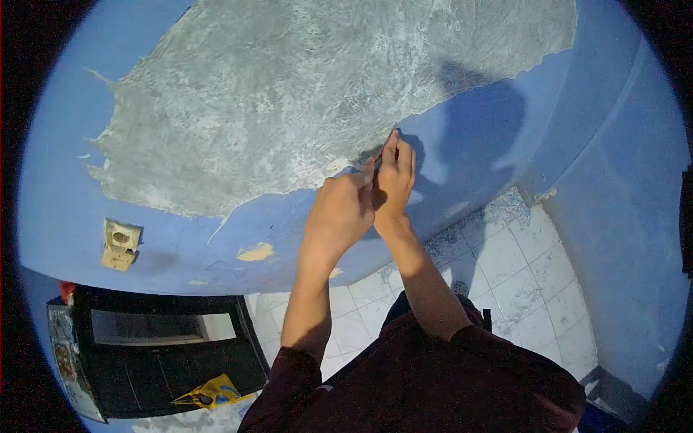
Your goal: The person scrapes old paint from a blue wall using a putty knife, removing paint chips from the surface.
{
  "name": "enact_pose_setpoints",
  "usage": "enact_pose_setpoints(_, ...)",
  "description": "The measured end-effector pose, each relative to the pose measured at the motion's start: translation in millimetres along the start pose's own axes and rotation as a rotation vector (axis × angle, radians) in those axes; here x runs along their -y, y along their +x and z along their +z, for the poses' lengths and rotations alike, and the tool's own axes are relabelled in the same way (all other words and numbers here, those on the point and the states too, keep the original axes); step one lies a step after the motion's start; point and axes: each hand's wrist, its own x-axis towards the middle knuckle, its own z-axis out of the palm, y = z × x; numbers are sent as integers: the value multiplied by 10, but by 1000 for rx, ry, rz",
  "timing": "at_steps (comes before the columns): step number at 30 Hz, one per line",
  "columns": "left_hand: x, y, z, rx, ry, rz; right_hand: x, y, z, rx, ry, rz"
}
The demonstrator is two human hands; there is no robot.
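Both my hands meet at the ragged lower edge of a bare grey patch (274, 101) on a blue-painted wall (462, 130). My left hand (339, 213) is closed, its fingers bent towards the right hand. Close beside it, my right hand (394, 177) has its fingers bent together, with the fingertips at the paint edge. A thin dark sliver shows between the two hands; whether it is a tool or shadow I cannot make out. What the fingers hold, if anything, is hidden.
A cream wall socket (120, 244) is mounted at lower left. Below it stands a black cabinet (155, 368) with a yellow plastic bag (216, 391) on it. White tiles (530, 281) cover the floor. Another blue wall (628, 195) rises on the right.
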Motion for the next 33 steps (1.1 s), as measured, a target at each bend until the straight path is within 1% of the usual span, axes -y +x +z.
enact_pose_setpoints(1,21,-13,29,-3,23,62,-20,-11,3,1,28,41)
enact_pose_setpoints(3,51,-104,159,-21,10,91,-73,-64,-31,-23,57,17)
enact_pose_setpoints(5,110,-195,322,-36,-5,129,-123,-147,-99,-128,53,-27)
enact_pose_setpoints(7,127,-311,456,-48,-187,19,-221,-237,-105,-135,38,-22)
enact_pose_setpoints(8,130,-369,513,-41,-191,22,-277,-294,-107,-116,40,-42)
enact_pose_setpoints(10,77,-421,562,-26,-187,-98,-364,-359,-84,-95,40,-66)
enact_pose_setpoints(11,87,-456,613,-22,-190,-93,-412,-391,-62,-99,35,-64)
enact_pose_setpoints(13,170,-508,754,-121,-283,-81,-468,-422,-45,-88,-8,-124)
enact_pose_setpoints(14,202,-517,816,-118,-286,-78,-493,-440,-32,-59,30,-117)
enact_pose_setpoints(16,223,-517,887,-161,-298,-145,-564,-441,26,-56,7,-135)
enact_pose_setpoints(17,231,-503,907,-160,-298,-145,-597,-438,62,-51,-12,-152)
enact_pose_setpoints(19,221,-461,932,-121,-348,-230,-635,-388,62,-39,-15,-178)
enact_pose_setpoints(20,237,-454,966,-121,-349,-232,-652,-370,58,-29,-18,-204)
enact_pose_setpoints(22,262,-409,1031,-208,-308,-125,-643,-345,56,-26,-34,-211)
enact_pose_setpoints(23,268,-397,1044,-211,-309,-124,-635,-328,59,-24,-47,-216)
enact_pose_setpoints(25,216,-388,997,-105,-274,-260,-630,-326,68,-32,-75,-226)
enact_pose_setpoints(27,180,-368,1005,-139,-253,-233,-643,-334,84,-39,-100,-232)
enact_pose_setpoints(28,169,-362,1004,-171,-233,-205,-664,-334,84,4,-101,-222)
enact_pose_setpoints(29,161,-369,988,-170,-228,-207,-679,-335,86,47,-103,-211)
enact_pose_setpoints(30,151,-369,968,-145,-264,-245,-698,-333,103,45,-100,-208)
enact_pose_setpoints(32,172,-353,999,-120,-302,-285,-744,-316,128,-1,-258,-314)
enact_pose_setpoints(33,184,-338,1026,-178,-304,-234,-721,-287,115,3,-257,-313)
